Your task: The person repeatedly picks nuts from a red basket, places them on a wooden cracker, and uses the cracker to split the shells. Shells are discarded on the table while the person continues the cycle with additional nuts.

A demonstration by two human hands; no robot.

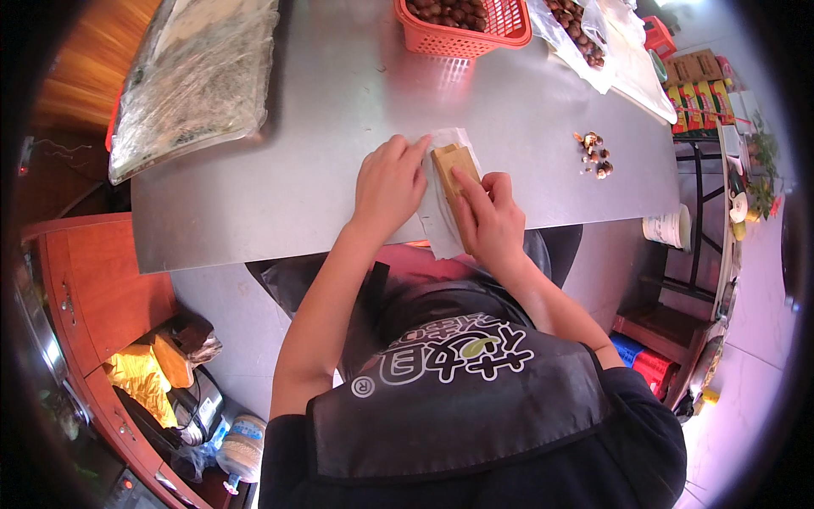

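A flat light-brown wooden block (450,164) lies at a slant on a strip of thin white cloth or paper (444,234) at the near edge of the metal table. My right hand (495,219) grips the block from the right, its index finger stretched along the top. On the left side of the strip is my left hand (389,184), fingers bent, fingertips at the strip's upper edge. Whether those fingers pinch the strip is hidden. The strip's lower end hangs over the table edge.
A red plastic basket (467,44) of brown nuts stands at the back of the metal table (305,127). Cracked nuts and shell bits (596,156) lie to the right. A plastic-wrapped slab (197,83) is at left, and a bag of nuts (575,32) at back right.
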